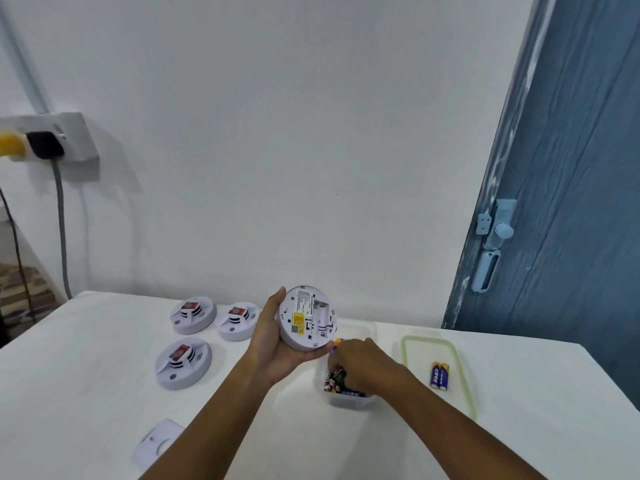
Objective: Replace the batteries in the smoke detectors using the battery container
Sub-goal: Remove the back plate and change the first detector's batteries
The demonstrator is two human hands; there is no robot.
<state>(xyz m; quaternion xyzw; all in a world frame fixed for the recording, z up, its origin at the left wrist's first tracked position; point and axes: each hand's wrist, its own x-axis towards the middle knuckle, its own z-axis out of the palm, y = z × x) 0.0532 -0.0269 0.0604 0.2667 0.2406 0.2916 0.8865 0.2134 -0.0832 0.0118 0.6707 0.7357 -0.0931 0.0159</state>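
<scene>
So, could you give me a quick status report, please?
Left hand holds smoke detector, compartment empty. Right hand in battery container. Nothing blocking.

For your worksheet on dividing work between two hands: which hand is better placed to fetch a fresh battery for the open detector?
The right hand: its fingers already reach into the container among the batteries, while the left hand holds the detector, its compartment facing up.
</scene>
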